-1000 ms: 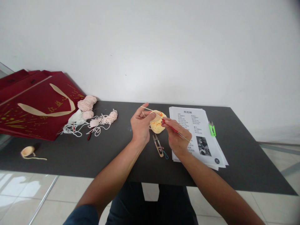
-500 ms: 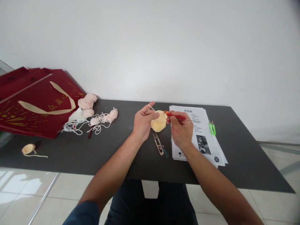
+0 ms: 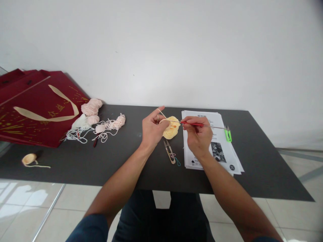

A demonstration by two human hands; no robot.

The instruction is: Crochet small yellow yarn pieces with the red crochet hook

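My left hand (image 3: 151,129) is closed on a round yellow crochet piece (image 3: 172,127), with a strand of pale yarn looped over its raised forefinger. My right hand (image 3: 199,137) pinches a red-handled crochet hook (image 3: 199,125) that lies nearly level, its tip at the yellow piece and its metal shaft pointing right. Both hands hover just above the dark table (image 3: 252,168). Small gold thread snips (image 3: 169,152) lie on the table right below the hands.
A stack of printed sheets (image 3: 222,151) lies under my right hand, green snips (image 3: 228,134) at its right edge. Pink and white yarn (image 3: 97,121) is tangled at the left, beside a dark red gift bag (image 3: 37,107). A small yellow crochet bit (image 3: 29,158) sits far left.
My right hand swung the hook from a downward slant to nearly level, handle end now pointing right. The left hand kept hold of the yellow piece.
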